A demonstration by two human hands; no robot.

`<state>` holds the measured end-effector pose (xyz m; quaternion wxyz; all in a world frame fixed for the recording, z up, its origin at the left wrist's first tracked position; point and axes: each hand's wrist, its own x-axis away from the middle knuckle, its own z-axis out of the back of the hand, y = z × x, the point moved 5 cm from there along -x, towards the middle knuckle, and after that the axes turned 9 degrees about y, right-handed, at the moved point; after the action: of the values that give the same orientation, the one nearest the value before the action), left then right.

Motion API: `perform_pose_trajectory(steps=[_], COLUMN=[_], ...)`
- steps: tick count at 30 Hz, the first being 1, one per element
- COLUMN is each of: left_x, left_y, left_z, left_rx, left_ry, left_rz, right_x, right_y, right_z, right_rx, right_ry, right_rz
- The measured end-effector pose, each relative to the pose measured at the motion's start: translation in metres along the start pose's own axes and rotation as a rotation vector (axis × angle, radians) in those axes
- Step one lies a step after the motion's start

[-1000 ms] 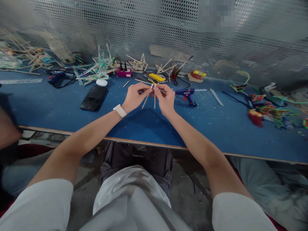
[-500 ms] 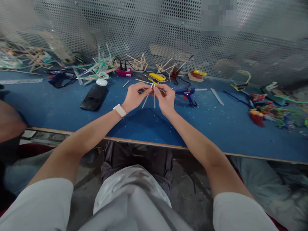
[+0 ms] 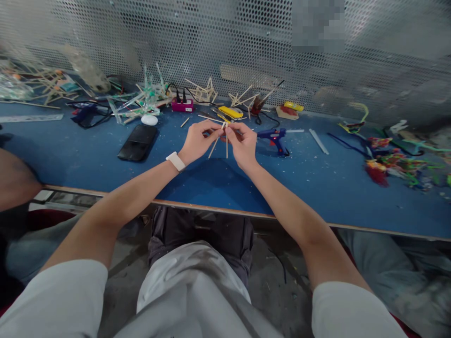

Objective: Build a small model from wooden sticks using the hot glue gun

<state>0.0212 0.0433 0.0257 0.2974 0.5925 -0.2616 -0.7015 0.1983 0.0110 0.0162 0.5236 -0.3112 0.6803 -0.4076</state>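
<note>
Above the blue table [image 3: 225, 188] my two hands meet, pinching thin wooden sticks. My left hand [image 3: 200, 139] has its thumb and fingers closed on one stick [image 3: 213, 148], which slants down to the left. My right hand [image 3: 244, 144] pinches another stick [image 3: 227, 149] that points nearly straight down. The sticks' upper ends come close together between my fingertips; whether they are joined I cannot tell. Just right of my right hand lies a blue glue gun [image 3: 276, 137] with a small red light and a clear glue stick in its back.
Behind my hands are a yellow cutter [image 3: 230, 112], a purple power strip [image 3: 182, 105] and stick frames [image 3: 205, 93]. A black phone [image 3: 138, 142] and a white case [image 3: 149, 120] lie left. Colourful scraps [image 3: 387, 159] lie right. Another person's arm [image 3: 17, 180] rests at far left.
My hands and the sticks keep almost the same position. The view has shifted very slightly, and the other person's arm at the left edge shows a little more.
</note>
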Motion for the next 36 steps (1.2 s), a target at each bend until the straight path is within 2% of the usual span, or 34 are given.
perform_pose_trajectory(steps=[7, 24, 36], left_x=[0.000, 0.000, -0.002], left_y=[0.000, 0.002, 0.007], left_z=[0.000, 0.000, 0.001], left_rx=[-0.006, 0.004, -0.051], left_ry=[-0.005, -0.009, -0.032], left_rz=[0.003, -0.032, -0.037], right_x=[0.000, -0.006, -0.012], right_y=[-0.001, 0.007, 0.004], right_z=[0.000, 0.003, 0.006], right_rx=[0.011, -0.003, 0.002], right_ry=[0.000, -0.050, -0.095], right_rz=[-0.003, 0.091, 0.132])
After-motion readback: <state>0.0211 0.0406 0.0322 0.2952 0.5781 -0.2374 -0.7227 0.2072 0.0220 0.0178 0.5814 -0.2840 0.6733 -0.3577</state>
